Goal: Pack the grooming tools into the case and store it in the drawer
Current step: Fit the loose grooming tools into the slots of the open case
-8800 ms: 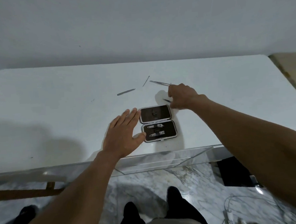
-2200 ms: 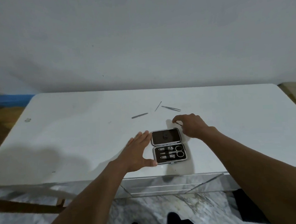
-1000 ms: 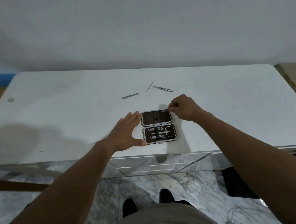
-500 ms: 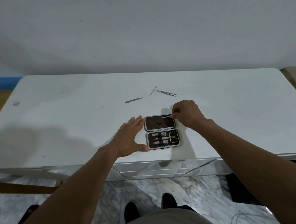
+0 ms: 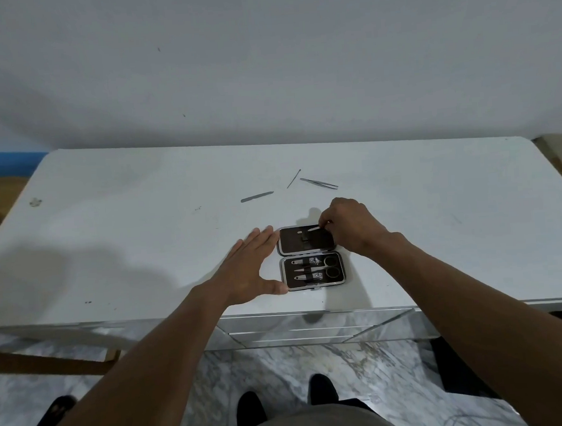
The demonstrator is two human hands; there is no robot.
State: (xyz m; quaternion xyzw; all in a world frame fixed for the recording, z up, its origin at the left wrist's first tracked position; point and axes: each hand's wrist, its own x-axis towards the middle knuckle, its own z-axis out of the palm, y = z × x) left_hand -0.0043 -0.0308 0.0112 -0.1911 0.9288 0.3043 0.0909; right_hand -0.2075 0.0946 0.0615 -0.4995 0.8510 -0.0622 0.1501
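Observation:
A small dark grooming case lies open near the front edge of the white table. Its near half holds scissors and two clippers under straps. My right hand pinches a thin metal tool over the far half of the case. My left hand lies flat, with fingers and thumb against the case's left side. Farther back on the table lie a nail file, a thin pick and tweezers.
A mirrored drawer front runs under the table's front edge. Below it are marble floor and my dark shoes. A wooden bar crosses at lower left. A grey wall stands behind the table.
My right hand has brought the thin metal tool from beside the case to over its far half. My left hand stays braced against the case's left side.

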